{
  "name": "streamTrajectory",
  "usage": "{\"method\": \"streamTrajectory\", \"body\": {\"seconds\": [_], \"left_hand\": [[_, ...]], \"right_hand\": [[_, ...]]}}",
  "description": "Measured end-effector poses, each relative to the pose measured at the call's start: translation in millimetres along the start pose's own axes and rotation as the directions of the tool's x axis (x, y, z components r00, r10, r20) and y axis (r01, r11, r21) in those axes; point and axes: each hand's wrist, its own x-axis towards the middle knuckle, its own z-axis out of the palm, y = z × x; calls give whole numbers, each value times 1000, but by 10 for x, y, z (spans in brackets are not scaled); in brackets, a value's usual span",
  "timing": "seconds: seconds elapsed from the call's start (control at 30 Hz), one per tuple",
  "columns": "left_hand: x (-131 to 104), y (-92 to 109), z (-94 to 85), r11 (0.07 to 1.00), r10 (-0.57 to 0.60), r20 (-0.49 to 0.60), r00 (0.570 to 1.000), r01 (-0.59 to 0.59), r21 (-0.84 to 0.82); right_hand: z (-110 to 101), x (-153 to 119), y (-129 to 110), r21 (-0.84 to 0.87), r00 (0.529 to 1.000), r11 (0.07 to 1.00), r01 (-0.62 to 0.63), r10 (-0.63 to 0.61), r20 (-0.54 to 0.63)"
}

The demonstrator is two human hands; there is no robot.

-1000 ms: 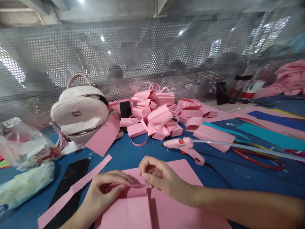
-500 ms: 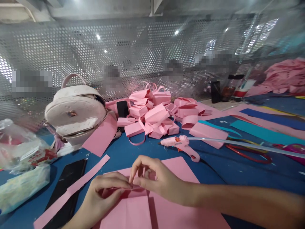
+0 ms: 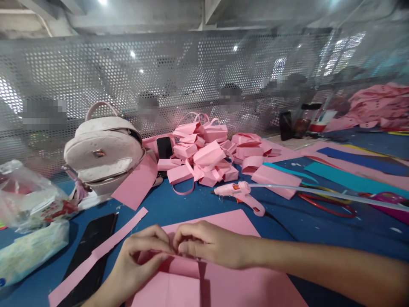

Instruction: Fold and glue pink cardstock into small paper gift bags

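Blue and flat, the table (image 3: 191, 207) meets a perforated metal screen (image 3: 188, 72). Left hand (image 3: 142, 251) and right hand (image 3: 204, 245), side by side, pinch the edge of a smooth, folded pink paper (image 3: 172, 285) lying on a larger sheet (image 3: 239, 238).

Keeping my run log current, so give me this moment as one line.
left hand: pinching folded pink paper | right hand: fingers at its top edge | beyond: glue gun, backpack, pink paper bags

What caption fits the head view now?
Both hands pinch the edge of a folded pink paper piece, a pink glue gun lying beyond them on the blue table.
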Motion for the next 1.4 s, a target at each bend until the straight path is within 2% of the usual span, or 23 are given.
{"method": "streamTrajectory", "body": {"seconds": [0.13,0.23,0.3,0.37,0.47,0.53,0.6,0.8,0.9,1.03,1.13,1.23,1.4], "left_hand": [[-7,-16,-13,998,-10,52,999,13,-59],[-21,-16,-22,997,-37,91,995,43,-66],[-28,-13,-24,996,-54,118,992,62,-61],[-32,-11,-23,996,-69,135,988,77,-55],[-33,-12,-19,994,-87,126,988,94,-50],[-32,-12,-17,994,-88,116,989,95,-53],[-31,-9,-15,994,-87,117,989,94,-60],[-16,12,-5,993,-95,137,986,104,-61],[-13,12,-1,993,-103,152,983,111,-49],[-16,4,1,993,-97,142,985,106,-52],[-19,-3,2,993,-98,140,985,106,-50],[-28,-11,5,993,-98,123,988,105,-46],[-34,-17,12,994,-88,116,989,94,-46]], "right_hand": [[-89,-32,-15,54,980,993,-106,95,175],[-154,-30,5,80,961,992,-97,72,268],[-172,-21,13,106,975,992,-70,46,216],[-166,-13,1,154,992,985,-81,65,109],[-120,-10,-61,232,993,967,-107,113,-13],[-76,-15,-110,223,991,969,-102,119,-63],[-31,-25,-145,171,990,980,-99,114,-83],[68,-69,-147,82,989,986,-143,145,-21],[87,-73,-127,146,982,972,-186,190,-14],[84,-29,-67,332,974,918,-215,225,8],[70,10,-42,403,980,905,-138,184,-79],[65,20,-65,401,975,915,-44,127,-183],[80,-1,-113,392,959,920,16,97,-266]]}}
